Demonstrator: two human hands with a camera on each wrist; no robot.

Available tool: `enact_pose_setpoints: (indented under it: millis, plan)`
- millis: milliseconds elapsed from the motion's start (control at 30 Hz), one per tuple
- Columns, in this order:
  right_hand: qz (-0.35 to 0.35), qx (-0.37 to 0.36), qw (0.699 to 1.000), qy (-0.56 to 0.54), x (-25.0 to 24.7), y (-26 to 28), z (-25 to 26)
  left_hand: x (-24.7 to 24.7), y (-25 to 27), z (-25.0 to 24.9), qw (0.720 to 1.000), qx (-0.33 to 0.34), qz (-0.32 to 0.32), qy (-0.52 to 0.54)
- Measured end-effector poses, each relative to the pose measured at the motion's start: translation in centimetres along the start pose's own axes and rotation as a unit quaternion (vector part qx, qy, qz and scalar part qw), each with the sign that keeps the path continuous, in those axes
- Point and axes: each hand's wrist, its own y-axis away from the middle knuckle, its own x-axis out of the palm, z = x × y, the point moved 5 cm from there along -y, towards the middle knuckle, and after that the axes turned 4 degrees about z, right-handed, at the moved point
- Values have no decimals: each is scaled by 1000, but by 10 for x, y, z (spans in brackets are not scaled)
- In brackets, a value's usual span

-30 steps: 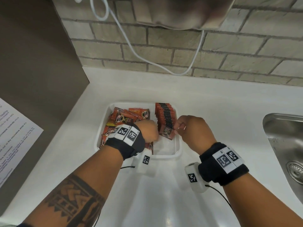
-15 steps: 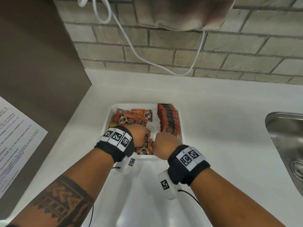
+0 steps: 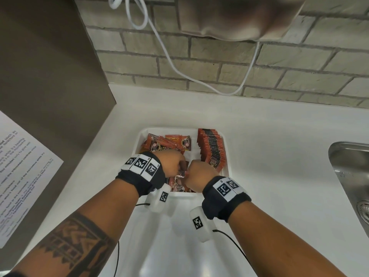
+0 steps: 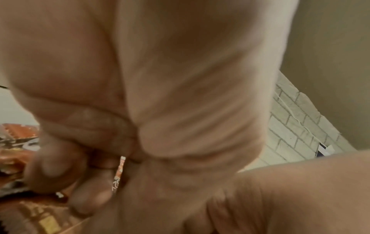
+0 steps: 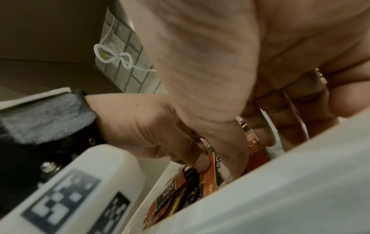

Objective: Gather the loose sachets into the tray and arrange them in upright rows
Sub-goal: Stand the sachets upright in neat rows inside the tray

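Both hands, left hand (image 3: 173, 163) and right hand (image 3: 200, 175), curled, pinching loose sachets (image 3: 178, 179) at tray (image 3: 225, 156) front; upright row (image 3: 211, 148) right inside tray; sink (image 3: 349, 176) further right.

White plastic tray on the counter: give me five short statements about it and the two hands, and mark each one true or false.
1. A row of red-and-black sachets stands upright along the right side of the white plastic tray. True.
2. The sachets on the tray's left side stand in a neat upright row. False: they lie jumbled and overlapping.
3. The left hand and the right hand are both over the tray's near end. True.
4. The stainless steel sink lies left of the tray. False: it is to the right.
5. The right hand rests flat and empty on the white counter. False: its fingers pinch sachets in the tray, as the right wrist view shows.
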Motion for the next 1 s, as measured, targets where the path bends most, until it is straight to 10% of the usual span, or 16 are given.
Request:
enact_pose_setpoints:
  millis: [1000]
  plan:
    - [-85,-28,979,-185,-31,36,-11,-22,-25,20,996,-77,-18,-47]
